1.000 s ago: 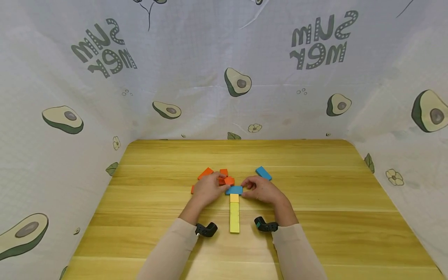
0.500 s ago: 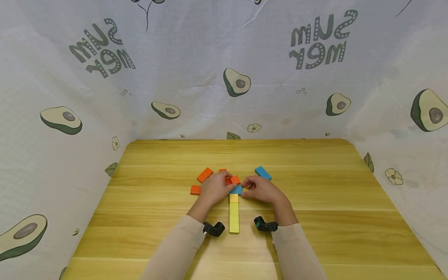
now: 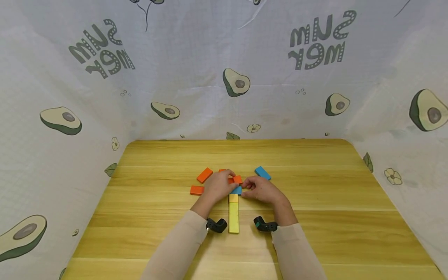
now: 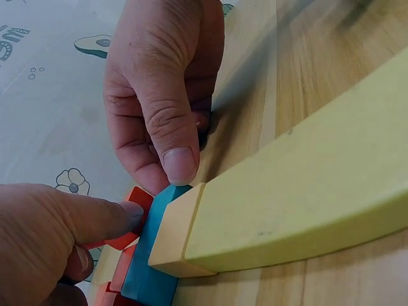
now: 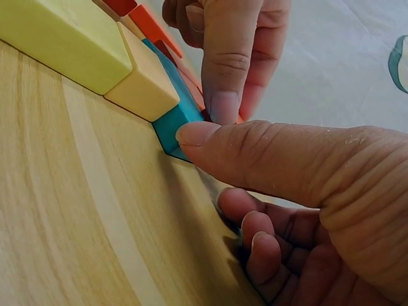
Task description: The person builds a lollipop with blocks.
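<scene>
My left hand (image 3: 217,186) pinches a small orange block (image 3: 238,179) between thumb and index finger, just behind a blue block (image 3: 236,190). In the left wrist view the thumb lies against that orange block's near side. My right hand (image 3: 264,190) has its thumb and index finger at the right end of the blue block, its other fingers curled; the right wrist view shows the thumb on the blue end. A small pale-orange block (image 3: 233,198) sits against the blue block's near side, and a long yellow block (image 3: 233,217) runs from it toward me. Another orange block (image 3: 231,180) is partly hidden.
Two orange blocks, one angled (image 3: 204,175) and one lying sideways (image 3: 197,190), are left of my left hand; another orange block (image 3: 222,170) shows behind it. A blue block (image 3: 263,173) lies behind my right hand. Printed fabric (image 3: 196,77) surrounds the wooden table (image 3: 332,233).
My left hand has moved to the right, taking the small orange block along behind the blue block. The sideways orange block at left is now uncovered. My right hand stays almost still.
</scene>
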Demonstrator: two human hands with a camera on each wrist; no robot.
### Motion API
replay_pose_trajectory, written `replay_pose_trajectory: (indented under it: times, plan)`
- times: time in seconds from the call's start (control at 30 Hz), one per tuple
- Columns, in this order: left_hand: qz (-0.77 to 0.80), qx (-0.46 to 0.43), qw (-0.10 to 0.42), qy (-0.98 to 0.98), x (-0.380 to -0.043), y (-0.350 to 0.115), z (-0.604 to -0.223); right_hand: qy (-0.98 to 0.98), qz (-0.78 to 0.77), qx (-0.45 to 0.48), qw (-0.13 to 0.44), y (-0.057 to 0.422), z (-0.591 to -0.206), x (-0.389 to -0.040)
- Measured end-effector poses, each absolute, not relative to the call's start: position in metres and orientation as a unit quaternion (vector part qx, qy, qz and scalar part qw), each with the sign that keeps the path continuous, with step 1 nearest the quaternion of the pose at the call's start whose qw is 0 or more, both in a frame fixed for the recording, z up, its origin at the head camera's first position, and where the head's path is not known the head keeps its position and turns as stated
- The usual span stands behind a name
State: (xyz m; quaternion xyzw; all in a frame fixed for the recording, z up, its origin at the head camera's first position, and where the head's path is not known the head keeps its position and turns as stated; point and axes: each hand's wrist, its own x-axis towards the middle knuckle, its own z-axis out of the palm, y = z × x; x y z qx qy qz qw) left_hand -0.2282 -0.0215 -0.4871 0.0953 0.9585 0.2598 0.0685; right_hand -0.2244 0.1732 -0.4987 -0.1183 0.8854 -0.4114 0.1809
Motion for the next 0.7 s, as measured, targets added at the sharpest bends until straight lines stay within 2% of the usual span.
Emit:
replay_pose_trajectory:
  times: [0.3,0.7]
  plan:
    - [0.237,0.107,0.102,0.960,-0.2350,-0.0211,-0.4824,0.890,-0.402,-0.122,0.175,0.1719,-0.4991,-0.2242]
    - [0.212,0.132,0.103,0.963,-0.2327,-0.0236,-0.4823,0.891,-0.401,-0.117,0.178,0.1721,-0.4989,-0.2239]
